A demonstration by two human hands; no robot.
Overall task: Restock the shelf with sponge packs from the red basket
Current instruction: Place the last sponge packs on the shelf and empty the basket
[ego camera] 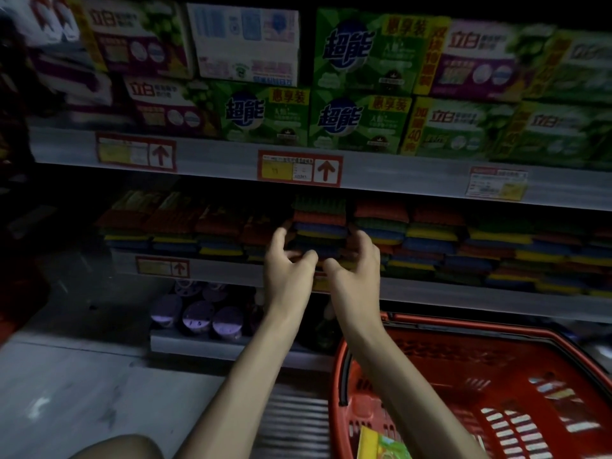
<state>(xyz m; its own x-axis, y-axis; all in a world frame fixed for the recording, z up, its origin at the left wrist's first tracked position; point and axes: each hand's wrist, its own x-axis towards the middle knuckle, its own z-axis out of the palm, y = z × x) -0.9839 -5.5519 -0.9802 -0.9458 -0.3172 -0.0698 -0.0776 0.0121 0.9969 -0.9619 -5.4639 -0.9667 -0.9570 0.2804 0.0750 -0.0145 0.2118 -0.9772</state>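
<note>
Clasping 1 sponge pack (319,226) at the shelf (447,294), left grip (287,263) and right grip (356,265) curl round it.

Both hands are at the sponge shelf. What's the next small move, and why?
Probably draw the right hand back to the red basket: the sponge pack between it and the left hand already sits on the shelf, and a yellow-labelled pack lies in the basket.
</note>
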